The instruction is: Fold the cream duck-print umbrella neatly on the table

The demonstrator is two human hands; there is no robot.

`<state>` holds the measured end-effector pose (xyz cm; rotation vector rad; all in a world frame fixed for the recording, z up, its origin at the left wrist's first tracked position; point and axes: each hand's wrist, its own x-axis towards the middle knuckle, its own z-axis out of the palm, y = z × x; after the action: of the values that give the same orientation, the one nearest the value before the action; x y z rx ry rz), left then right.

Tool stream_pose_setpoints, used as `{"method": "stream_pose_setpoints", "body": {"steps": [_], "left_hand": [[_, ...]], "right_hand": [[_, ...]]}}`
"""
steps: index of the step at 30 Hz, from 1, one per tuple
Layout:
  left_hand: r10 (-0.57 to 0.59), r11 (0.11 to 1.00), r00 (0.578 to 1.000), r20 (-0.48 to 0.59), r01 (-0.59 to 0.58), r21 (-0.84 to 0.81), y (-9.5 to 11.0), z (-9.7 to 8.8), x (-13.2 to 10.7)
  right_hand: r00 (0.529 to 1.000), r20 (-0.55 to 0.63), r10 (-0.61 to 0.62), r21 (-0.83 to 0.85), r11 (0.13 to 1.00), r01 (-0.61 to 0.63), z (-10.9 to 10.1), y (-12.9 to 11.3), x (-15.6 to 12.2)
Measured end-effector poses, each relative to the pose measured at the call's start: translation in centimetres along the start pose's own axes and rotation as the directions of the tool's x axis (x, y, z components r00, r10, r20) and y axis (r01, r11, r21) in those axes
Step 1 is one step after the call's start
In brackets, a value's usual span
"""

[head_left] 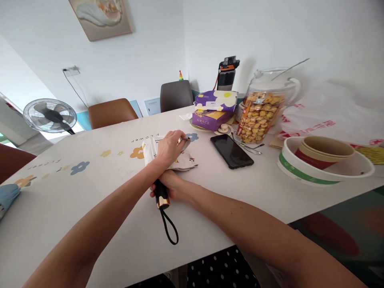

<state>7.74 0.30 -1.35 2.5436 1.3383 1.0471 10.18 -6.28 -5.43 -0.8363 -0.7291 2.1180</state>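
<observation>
White umbrella (184, 162): folded, lying on the worktop (90, 192), near its front edge.
Left hand (170, 147): grip curled down over the fabric.
Right hand (177, 187): grip closed around the black handle (162, 197).
Phone (231, 151): near, to the right.

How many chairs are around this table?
3: tan chair and grey chair across the table, dark brown chair at the left edge. Others may be hidden.

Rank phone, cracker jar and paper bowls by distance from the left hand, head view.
From the left hand, which rests on the umbrella:
1. Phone, just to its right.
2. Cracker jar, farther right and back.
3. Paper bowls, far right.
</observation>
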Motion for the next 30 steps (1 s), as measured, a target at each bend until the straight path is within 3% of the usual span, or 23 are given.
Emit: {"method": "stream_pose_setpoints", "body": {"steps": [6,10,15,20,25,30], "left_hand": [[-0.167,0.974,0.981,-0.1,0.148,-0.172,0.1,-1.4,-0.8],[-0.319,0.887,0.941,-0.113,0.254,-0.387,-0.8,-1.5,-1.0],[-0.346,0.83,0.92,-0.185,0.209,-0.517,-2.0,-1.7,-0.8],[-0.367,0.797,0.879,-0.305,0.128,-0.591,-3.1,-4.7,-1.0],[-0.333,0.868,0.843,-0.423,0.099,-0.486,-4.7,-8.9,-3.7],[-0.373,0.906,0.823,-0.429,0.223,-0.36,-6.9,-11.1,-8.3]], "right_hand": [[1.0,-0.017,0.026,-0.018,0.999,-0.026,0.3,-0.1,-0.2],[1.0,-0.007,0.023,-0.024,0.999,-0.023,0.6,-0.2,-0.5],[0.998,-0.04,0.038,-0.024,0.999,-0.039,0.5,-0.4,-0.8],[0.995,-0.041,0.089,0.017,0.996,-0.088,0.2,-0.4,-0.4],[0.993,-0.049,0.103,0.048,0.994,-0.101,0.3,-0.7,-0.6],[0.997,0.009,0.08,0.06,0.995,-0.08,0.1,-1.1,-1.2]]}}
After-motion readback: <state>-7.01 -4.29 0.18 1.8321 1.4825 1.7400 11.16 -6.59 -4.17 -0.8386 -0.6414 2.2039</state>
